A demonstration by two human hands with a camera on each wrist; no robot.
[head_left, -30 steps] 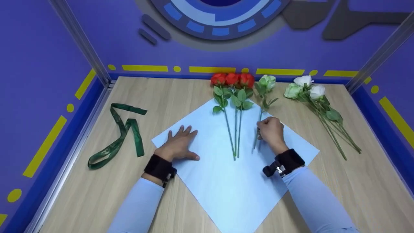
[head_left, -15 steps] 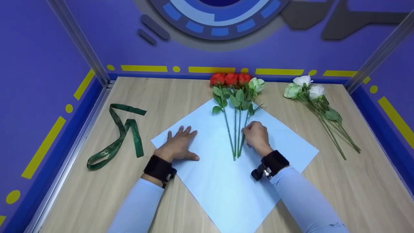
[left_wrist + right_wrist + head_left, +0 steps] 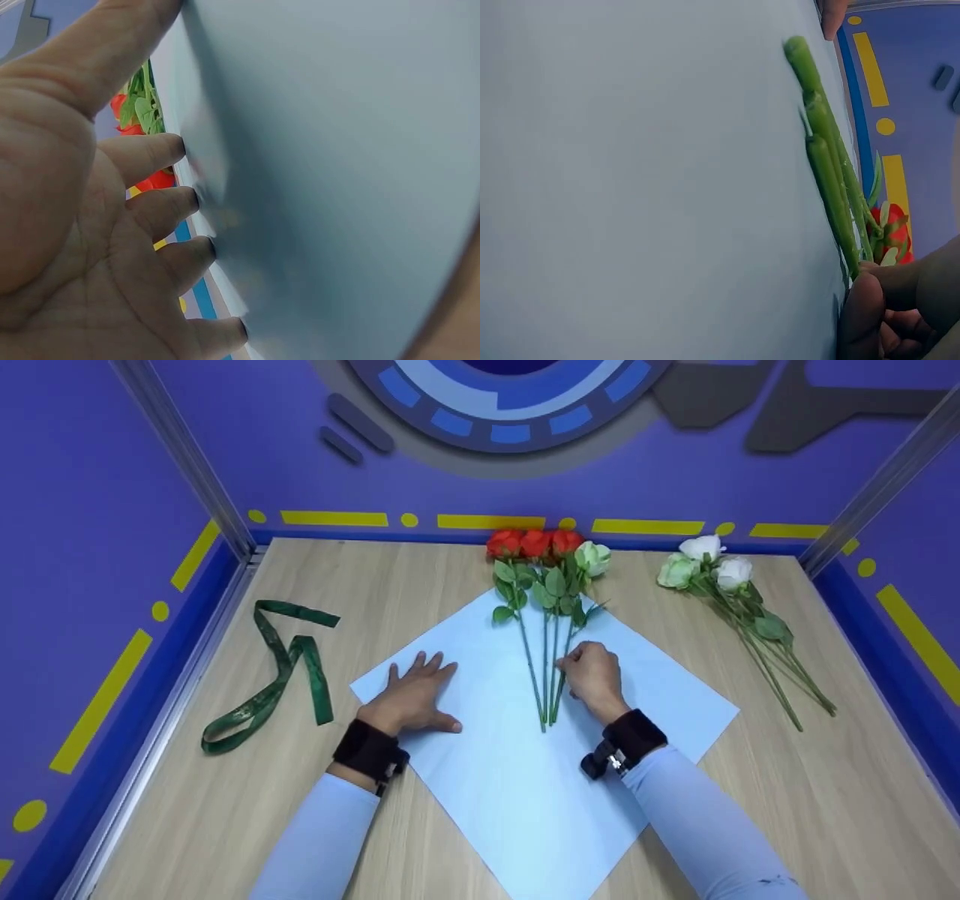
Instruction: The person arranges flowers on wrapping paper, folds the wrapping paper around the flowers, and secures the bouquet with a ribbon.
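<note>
My left hand [image 3: 409, 699] lies with fingers spread on the left corner of a pale blue paper sheet [image 3: 517, 802]; in the left wrist view its fingertips [image 3: 174, 145] touch the sheet. With thumb and forefinger, my right hand [image 3: 596, 679] pinches the stem of a pale green rose [image 3: 592, 559], low over the paper. That rose lies right beside three red roses [image 3: 535, 544], whose blooms reach past the sheet's far corner. Their cut stem ends [image 3: 819, 120] lie bunched on the paper in the right wrist view.
To the right on the wooden table [image 3: 847, 810] lie several more roses [image 3: 735, 574], white and pale green. A green ribbon [image 3: 289, 660] lies loosely folded on the left. Blue panels [image 3: 480, 487] wall in the back and both sides.
My right hand has brought the pale green rose leftward against the red roses, then shifted only slightly in the last half second. My left hand has stayed in place.
</note>
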